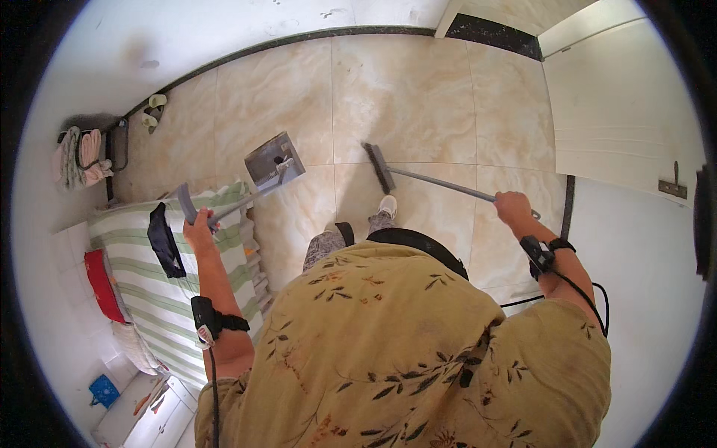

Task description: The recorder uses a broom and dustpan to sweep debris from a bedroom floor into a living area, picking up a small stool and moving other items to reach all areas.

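My left hand is closed around the upper part of the grey handle of a long-handled dustpan. The pan is out over the tiles, left of centre, with some dark and pale debris in it. In my right hand is the grey stick of a broom. Its dark bristles face left, towards the pan, and the head is just ahead of my white shoe. A gap of bare floor separates broom head and pan.
A bed with a green-and-white striped sheet stands at my left, a black cloth item on it. Slippers and a rack with towels are at the far left. A white door is on the right. Marble-patterned tiles cover the floor.
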Demonstrator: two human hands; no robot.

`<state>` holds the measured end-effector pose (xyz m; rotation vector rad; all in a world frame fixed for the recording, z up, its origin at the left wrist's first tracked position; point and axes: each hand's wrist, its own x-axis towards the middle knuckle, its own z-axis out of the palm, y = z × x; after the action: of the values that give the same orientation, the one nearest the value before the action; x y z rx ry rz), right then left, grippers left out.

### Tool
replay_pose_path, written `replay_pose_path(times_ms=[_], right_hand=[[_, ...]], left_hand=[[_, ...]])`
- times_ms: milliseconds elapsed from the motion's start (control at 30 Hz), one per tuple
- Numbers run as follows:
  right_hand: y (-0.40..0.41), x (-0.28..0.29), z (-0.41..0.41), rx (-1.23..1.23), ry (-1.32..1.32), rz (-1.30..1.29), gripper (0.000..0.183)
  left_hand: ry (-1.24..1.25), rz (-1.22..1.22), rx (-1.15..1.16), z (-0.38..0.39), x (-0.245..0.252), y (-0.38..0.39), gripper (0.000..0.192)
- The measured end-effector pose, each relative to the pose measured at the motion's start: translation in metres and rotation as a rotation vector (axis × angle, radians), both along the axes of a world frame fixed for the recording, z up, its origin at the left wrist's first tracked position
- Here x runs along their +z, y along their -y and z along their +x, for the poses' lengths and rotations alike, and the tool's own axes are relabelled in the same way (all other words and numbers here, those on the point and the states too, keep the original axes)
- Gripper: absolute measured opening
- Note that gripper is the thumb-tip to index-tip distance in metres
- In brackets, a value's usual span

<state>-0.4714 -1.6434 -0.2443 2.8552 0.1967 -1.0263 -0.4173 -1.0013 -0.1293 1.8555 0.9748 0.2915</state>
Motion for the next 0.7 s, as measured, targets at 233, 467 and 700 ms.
replay_pose_path(times_ms=[233, 467, 700], right_hand=[[0.030, 0.002, -0.009, -0.118, 0.155, -0.170, 0.018], [0.010, 0.059, -0.021, -0.227, 0.192, -0.126, 0.023], [-0.123, 0.037, 0.034, -0.627, -0.008, 0.291, 0.034]], left_hand=[[0.044, -0.023, -0.030, -0.010, -0.001, 0.001, 0.019], [0.057, -0.056, -0.140, -0.016, -0.002, -0.035, 0.019], [-0.075, 0.063, -0.266, -0.002, -0.013, -0.056, 0.020]])
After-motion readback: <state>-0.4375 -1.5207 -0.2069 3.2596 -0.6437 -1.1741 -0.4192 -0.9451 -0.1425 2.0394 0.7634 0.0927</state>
